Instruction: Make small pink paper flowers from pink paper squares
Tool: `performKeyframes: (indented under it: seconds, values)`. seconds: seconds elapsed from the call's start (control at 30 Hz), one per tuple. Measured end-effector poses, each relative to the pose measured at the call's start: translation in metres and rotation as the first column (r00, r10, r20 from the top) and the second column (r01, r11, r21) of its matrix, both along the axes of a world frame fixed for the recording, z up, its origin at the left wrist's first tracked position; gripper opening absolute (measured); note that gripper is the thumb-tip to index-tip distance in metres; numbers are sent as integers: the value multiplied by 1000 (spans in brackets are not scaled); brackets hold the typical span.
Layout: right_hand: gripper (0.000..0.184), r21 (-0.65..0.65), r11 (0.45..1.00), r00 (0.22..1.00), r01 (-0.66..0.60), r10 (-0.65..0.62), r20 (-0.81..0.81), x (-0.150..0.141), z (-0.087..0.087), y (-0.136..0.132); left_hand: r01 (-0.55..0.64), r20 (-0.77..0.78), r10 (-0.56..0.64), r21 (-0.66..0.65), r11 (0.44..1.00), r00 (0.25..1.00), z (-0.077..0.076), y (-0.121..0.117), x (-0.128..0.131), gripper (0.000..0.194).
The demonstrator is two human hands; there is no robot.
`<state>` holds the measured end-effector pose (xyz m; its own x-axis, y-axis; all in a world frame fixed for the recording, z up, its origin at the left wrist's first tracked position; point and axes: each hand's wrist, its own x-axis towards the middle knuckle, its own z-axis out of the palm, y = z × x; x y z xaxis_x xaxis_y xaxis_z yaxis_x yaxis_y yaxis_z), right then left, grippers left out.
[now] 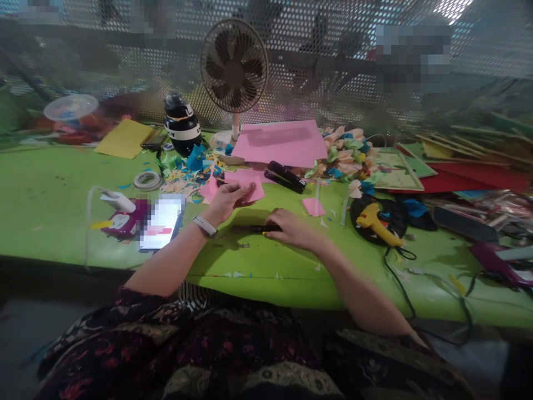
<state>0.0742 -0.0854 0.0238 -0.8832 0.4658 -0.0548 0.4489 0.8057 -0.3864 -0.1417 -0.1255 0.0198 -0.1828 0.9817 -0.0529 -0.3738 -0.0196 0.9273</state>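
My left hand (235,198) is closed on a sheet of pink paper (257,191), pinching it between thumb and fingers just above the table. In my right hand (288,226) are dark scissors (254,228), low over the tabletop with their narrow end towards the left; the fingers hide most of the handles. A black stapler (285,176) lies behind my hands. To its right front is a small pink paper piece (313,207).
A phone (164,222) and a purple power strip (125,219) lie at left. Paper scraps (183,180), a bottle (182,125), a fan (234,66) and a larger pink sheet (278,141) stand behind. At right sits a yellow glue gun (378,224) with its cord.
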Motion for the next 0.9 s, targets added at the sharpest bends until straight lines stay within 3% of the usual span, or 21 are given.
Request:
performKeyframes:
  seconds: [0.3, 0.43, 0.6, 0.7, 0.9]
  values:
    - [18, 9, 950, 949, 313, -312, -32, 18, 4, 21, -25, 109, 24, 5, 1000, 994, 3, 2, -5, 51]
    - [29, 34, 902, 887, 430, -416, -200, 26, 4, 34, -44, 105, 42, 18, 999, 994, -3, 6, -9, 49]
    - [32, 248, 866, 818, 435, -265, -510, 35, 8, 41, -44, 56, 45, -28, 999, 997, -4, 6, -11, 51]
    - [32, 339, 853, 831, 397, -178, -526, 34, 10, 36, -45, 30, 46, -38, 998, 998, -2, 5, -11, 53]
    - [36, 407, 827, 842, 388, -138, -522, 32, 8, 32, -37, -9, 37, -25, 999, 999, -5, 7, -12, 51]
